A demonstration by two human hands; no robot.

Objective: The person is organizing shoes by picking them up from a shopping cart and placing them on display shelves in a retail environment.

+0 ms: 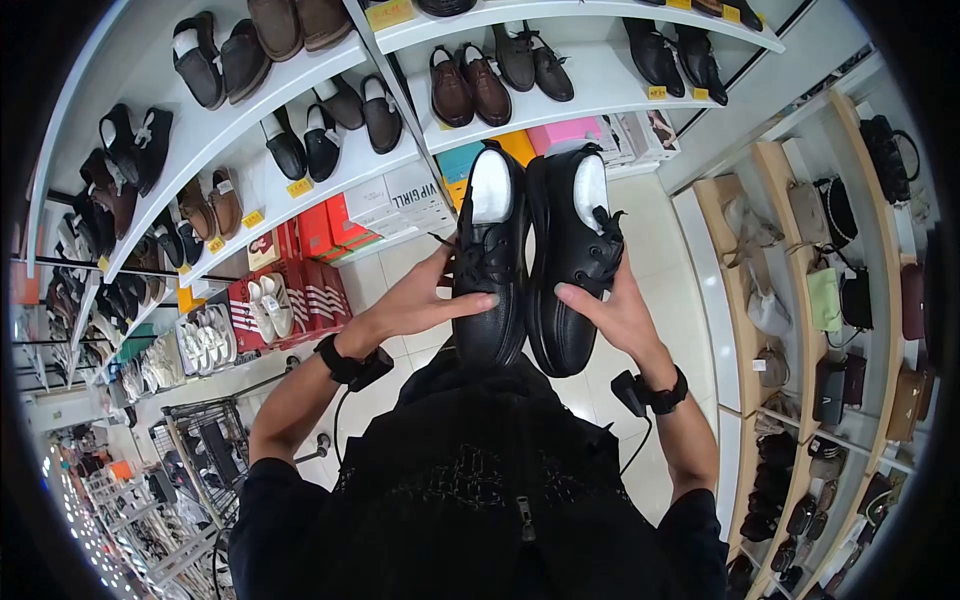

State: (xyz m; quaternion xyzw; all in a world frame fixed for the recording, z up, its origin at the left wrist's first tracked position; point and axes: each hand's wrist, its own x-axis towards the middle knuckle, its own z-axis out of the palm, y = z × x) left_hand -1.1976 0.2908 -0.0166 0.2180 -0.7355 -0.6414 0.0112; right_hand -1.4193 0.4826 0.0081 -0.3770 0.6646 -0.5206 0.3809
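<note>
Two black lace-up shoes are held side by side in front of my body, soles facing each other and toes toward me. My left hand grips the left black shoe, its thumb lying across the front below the laces. Around the outer side of the right black shoe my right hand is closed, thumb on the upper. White stuffing fills both shoe openings. The fingers under each shoe are mostly hidden. Both wrists wear black straps with small devices.
White shelves with pairs of shoes and yellow tags stand ahead and to the left. Shoe boxes are stacked beneath them. Wooden shelves hold bags at the right. A metal cart stands at the lower left.
</note>
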